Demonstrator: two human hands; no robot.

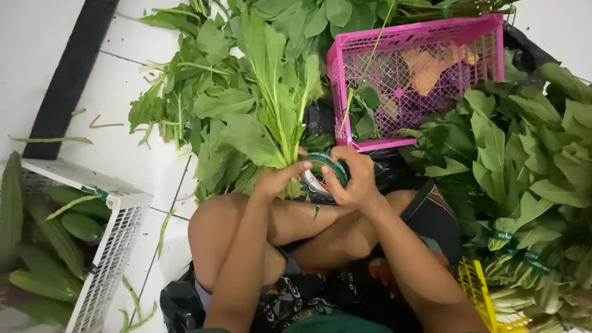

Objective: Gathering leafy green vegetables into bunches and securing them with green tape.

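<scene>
A white slatted plastic crate [117,240] of long green gourds [55,237] stands at the far left. Above the bent knees, the left hand [277,179] is closed around the stems of a bunch of broad-leafed greens [271,111]. Just beside it, the right hand [354,179] pinches a roll of green tape [325,169] between thumb and fingers. Behind sits a pink plastic mesh basket [419,37]; banded bundles of leafy greens [524,185] pile at the right.

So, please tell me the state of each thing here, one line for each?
left hand: closed around the stems of a leafy bunch
right hand: holding a green tape roll
pink crate: tilted, almost empty
white crate: holding long green vegetables
bundles at right: already taped
</scene>
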